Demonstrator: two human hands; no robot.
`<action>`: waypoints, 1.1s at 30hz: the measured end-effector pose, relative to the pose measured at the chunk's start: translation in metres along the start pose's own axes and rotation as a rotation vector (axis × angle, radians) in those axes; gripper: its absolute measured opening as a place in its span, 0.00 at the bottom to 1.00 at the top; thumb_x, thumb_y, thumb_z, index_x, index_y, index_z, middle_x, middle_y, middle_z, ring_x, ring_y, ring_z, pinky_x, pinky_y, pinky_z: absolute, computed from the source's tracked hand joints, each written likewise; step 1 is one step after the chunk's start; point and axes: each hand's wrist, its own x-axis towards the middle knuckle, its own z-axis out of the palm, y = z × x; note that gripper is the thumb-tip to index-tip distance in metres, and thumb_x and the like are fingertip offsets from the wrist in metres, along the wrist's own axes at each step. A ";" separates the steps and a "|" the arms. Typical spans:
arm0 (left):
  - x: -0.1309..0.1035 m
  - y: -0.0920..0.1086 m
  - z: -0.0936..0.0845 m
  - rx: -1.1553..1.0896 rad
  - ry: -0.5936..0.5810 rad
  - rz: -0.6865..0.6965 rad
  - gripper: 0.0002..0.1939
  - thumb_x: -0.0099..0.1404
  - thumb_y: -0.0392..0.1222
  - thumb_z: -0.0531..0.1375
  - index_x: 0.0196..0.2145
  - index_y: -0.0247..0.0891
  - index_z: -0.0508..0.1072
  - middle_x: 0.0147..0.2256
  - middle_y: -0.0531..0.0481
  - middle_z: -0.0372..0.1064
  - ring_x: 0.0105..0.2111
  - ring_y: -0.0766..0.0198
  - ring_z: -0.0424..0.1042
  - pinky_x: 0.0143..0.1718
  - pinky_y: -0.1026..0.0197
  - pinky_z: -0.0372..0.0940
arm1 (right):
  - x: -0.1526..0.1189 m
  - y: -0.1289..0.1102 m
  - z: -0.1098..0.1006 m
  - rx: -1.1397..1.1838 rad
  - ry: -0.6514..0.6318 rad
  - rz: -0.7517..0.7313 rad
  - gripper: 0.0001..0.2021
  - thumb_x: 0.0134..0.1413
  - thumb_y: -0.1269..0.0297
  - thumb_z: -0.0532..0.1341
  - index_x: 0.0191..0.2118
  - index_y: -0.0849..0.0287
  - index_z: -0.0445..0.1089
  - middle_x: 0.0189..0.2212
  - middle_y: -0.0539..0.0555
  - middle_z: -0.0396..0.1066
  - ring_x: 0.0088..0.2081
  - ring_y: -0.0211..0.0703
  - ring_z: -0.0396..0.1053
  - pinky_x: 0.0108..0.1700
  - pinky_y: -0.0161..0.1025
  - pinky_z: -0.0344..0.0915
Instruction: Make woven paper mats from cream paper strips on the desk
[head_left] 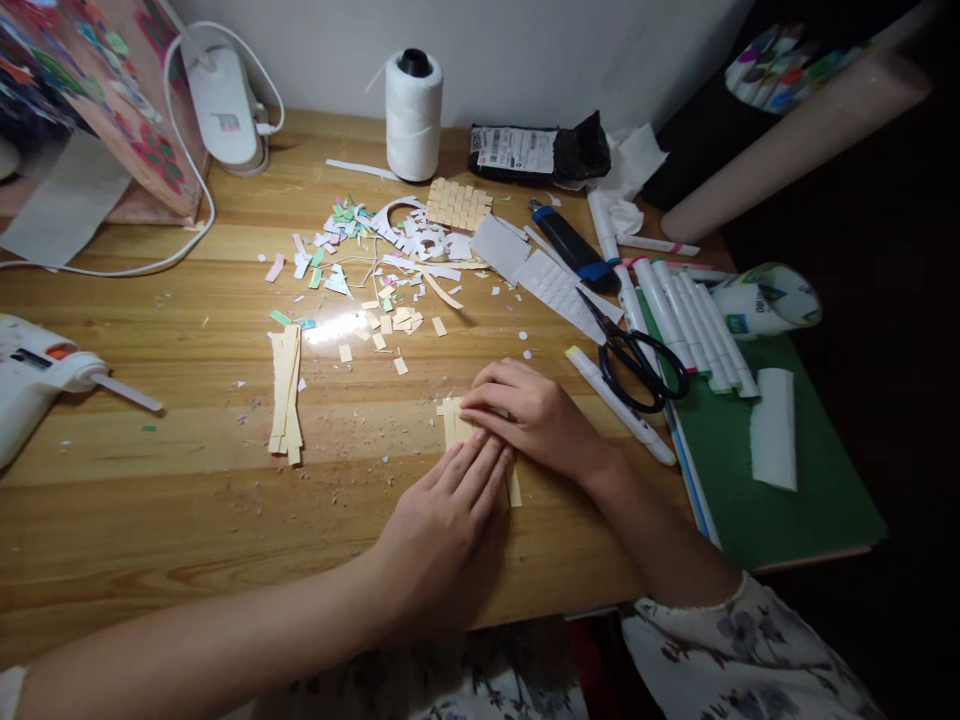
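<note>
My left hand (pixel 446 510) reaches in from the lower left, its fingers together and pressing on pale yellow paper strips (pixel 454 420). Against it, my right hand (pixel 536 415) bends its fingers over the same strips, fingertips meeting those of the left. Some strips cross each other at the top left of this piece, and one end (pixel 514 488) sticks out below the right hand. Most of the piece is hidden under my fingers, as are my thumbs. To the left lies a stack of loose yellow strips (pixel 286 395).
Paper scraps (pixel 405 320), a woven yellow piece (pixel 459 205) and a thread spool (pixel 414 115) are farther back. Scissors (pixel 637 355), a marker (pixel 619 405), a blue-black tool (pixel 574 245) and several markers (pixel 694 320) lie right. A glue gun (pixel 45 385) is at the left edge.
</note>
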 end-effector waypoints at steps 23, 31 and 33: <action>-0.002 0.000 0.001 0.004 -0.039 0.004 0.25 0.69 0.39 0.47 0.62 0.27 0.53 0.62 0.40 0.50 0.62 0.55 0.50 0.60 0.55 0.54 | -0.006 0.005 -0.016 0.077 -0.048 0.074 0.05 0.55 0.72 0.60 0.36 0.60 0.72 0.33 0.55 0.70 0.37 0.43 0.67 0.40 0.41 0.66; -0.001 0.000 0.000 0.019 -0.029 0.012 0.25 0.69 0.39 0.47 0.61 0.26 0.55 0.62 0.40 0.52 0.61 0.54 0.52 0.59 0.55 0.56 | -0.005 -0.002 -0.014 -0.046 -0.055 0.022 0.08 0.59 0.71 0.56 0.33 0.62 0.73 0.32 0.58 0.72 0.36 0.45 0.68 0.39 0.42 0.66; -0.001 0.000 0.000 0.015 -0.038 0.013 0.26 0.69 0.40 0.47 0.61 0.25 0.54 0.62 0.40 0.51 0.62 0.53 0.52 0.60 0.54 0.55 | -0.005 -0.002 -0.013 -0.037 -0.054 0.014 0.09 0.59 0.70 0.56 0.33 0.62 0.73 0.32 0.58 0.72 0.36 0.45 0.68 0.39 0.42 0.66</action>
